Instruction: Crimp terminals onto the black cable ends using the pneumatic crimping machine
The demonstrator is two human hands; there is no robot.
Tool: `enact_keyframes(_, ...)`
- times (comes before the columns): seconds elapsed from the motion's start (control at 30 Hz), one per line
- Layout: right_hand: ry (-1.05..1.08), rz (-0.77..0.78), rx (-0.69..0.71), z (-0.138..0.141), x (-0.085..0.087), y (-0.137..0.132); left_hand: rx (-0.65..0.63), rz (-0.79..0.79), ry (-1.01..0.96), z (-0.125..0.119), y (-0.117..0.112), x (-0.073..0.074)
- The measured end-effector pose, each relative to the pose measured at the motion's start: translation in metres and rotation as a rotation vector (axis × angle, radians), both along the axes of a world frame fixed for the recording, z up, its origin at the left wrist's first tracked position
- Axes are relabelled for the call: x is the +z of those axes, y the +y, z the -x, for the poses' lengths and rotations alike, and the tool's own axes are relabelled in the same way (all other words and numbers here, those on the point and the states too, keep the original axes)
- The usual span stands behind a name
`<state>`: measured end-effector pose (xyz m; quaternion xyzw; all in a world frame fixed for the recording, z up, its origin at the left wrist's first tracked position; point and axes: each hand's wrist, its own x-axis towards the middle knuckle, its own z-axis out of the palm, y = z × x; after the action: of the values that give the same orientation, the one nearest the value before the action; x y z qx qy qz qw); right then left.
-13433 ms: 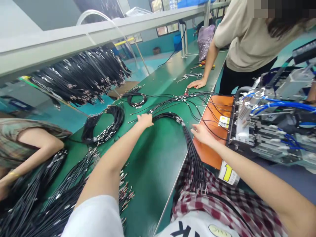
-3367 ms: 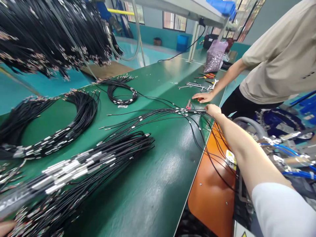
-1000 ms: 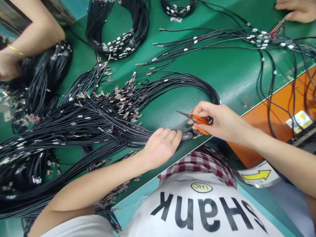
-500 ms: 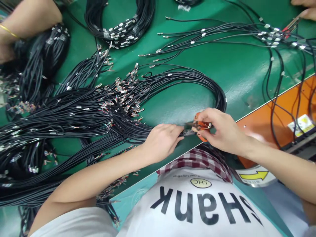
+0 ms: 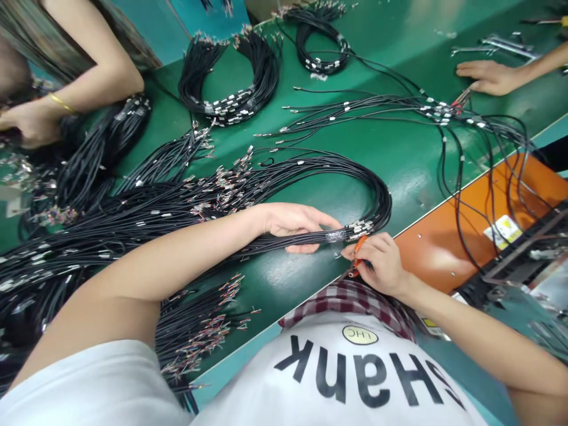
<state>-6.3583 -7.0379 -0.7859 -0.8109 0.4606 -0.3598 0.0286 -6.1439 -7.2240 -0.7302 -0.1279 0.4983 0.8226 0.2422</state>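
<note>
My left hand point(image 5: 295, 222) is curled around a thick bundle of black cables point(image 5: 306, 238). Its thumb side lies behind the bundle, and fingertips show below it. Just right of those fingers, clear tape point(image 5: 336, 235) wraps the bundle, beside a cluster of white labels point(image 5: 360, 228). Below the labels, my right hand point(image 5: 379, 263) is closed on orange-handled scissors point(image 5: 360, 244), their dark end pointing down and left. A small clear scrap of tape point(image 5: 338, 253) shows by my right fingertips. From the labels, the cables loop up and back to the left.
Loose black cables with stripped ends point(image 5: 213, 319) cover the left side. Tied cable coils point(image 5: 231, 106) lie farther back on the green table point(image 5: 399, 154). A co-worker's arm point(image 5: 102, 71) is at upper left, another person's hand point(image 5: 492, 77) at upper right near wrenches point(image 5: 501, 44).
My left hand has shifted to behind and under the bundle. My right hand with the scissors has moved down off the bundle, baring tape and labels. The view has tilted up.
</note>
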Motion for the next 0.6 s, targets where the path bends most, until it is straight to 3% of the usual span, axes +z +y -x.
enact_keyframes(0.13, 0.094, 0.05, -0.01, 0.0, -0.006, 0.001, -0.065, -0.181, 0.039, 0.007, 0.004, -0.03)
enact_keyframes(0.2, 0.073, 0.009, 0.014, 0.001, -0.002, 0.004, -0.034, -0.164, 0.041, 0.007, 0.009, -0.041)
enact_keyframes(0.27, -0.042, -0.054, 0.023, 0.006, 0.006, 0.006, 0.056, -0.03, 0.044, 0.006, 0.012, -0.043)
enact_keyframes(0.33, -0.179, -0.106, -0.027, 0.013, 0.015, 0.006, 0.177, 0.282, 0.079, 0.003, 0.015, -0.035)
enact_keyframes(0.43, -0.252, -0.26, -0.194, 0.023, 0.019, 0.0, 0.294, 1.059, 0.264, -0.002, 0.031, -0.01)
enact_keyframes(0.5, -0.327, -0.441, -0.267, 0.024, 0.016, -0.006, 0.273, 1.547, 0.459, -0.006, 0.054, 0.003)
enact_keyframes(0.6, -0.625, -0.658, -0.263, 0.015, 0.012, -0.008, 0.139, 1.91, 0.777, -0.011, 0.097, 0.004)
